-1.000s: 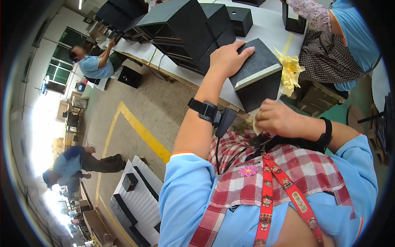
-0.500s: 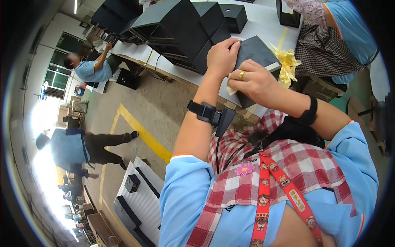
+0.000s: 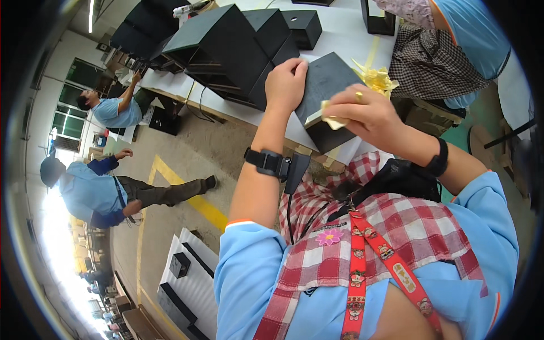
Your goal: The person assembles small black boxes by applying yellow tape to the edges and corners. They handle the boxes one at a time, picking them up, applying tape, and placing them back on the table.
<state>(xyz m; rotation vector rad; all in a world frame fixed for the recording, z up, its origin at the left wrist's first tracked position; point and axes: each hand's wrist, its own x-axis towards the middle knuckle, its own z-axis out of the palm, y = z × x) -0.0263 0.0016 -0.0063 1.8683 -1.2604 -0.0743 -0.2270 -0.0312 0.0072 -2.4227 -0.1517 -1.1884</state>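
A black box point(image 3: 328, 79) with a flat top lies tilted near the table edge, a pale strip point(image 3: 315, 117) showing along its near edge. My left hand point(image 3: 285, 85) is closed over its left side, thumb along the edge. Over the box's near right corner is my right hand point(image 3: 365, 113), slightly blurred, its fingers pinched around a small pale yellow piece point(image 3: 333, 118) of folded sheet or tape; the exact kind is unclear. Just beyond that hand lies a crumpled bunch of yellow tape point(image 3: 377, 79).
Black open-fronted boxes point(image 3: 226, 51) stand stacked left of my left hand on the white-topped table point(image 3: 272, 4). A co-worker in a checked apron point(image 3: 436, 62) is at the right. Another person point(image 3: 90, 190) walks on the floor at left, near a pale sheet holding black pieces point(image 3: 187, 283).
My right hand has moved the pale yellow piece away from beside my left hand to the box's near edge, uncovering the pale strip there. The person at left has moved a little.
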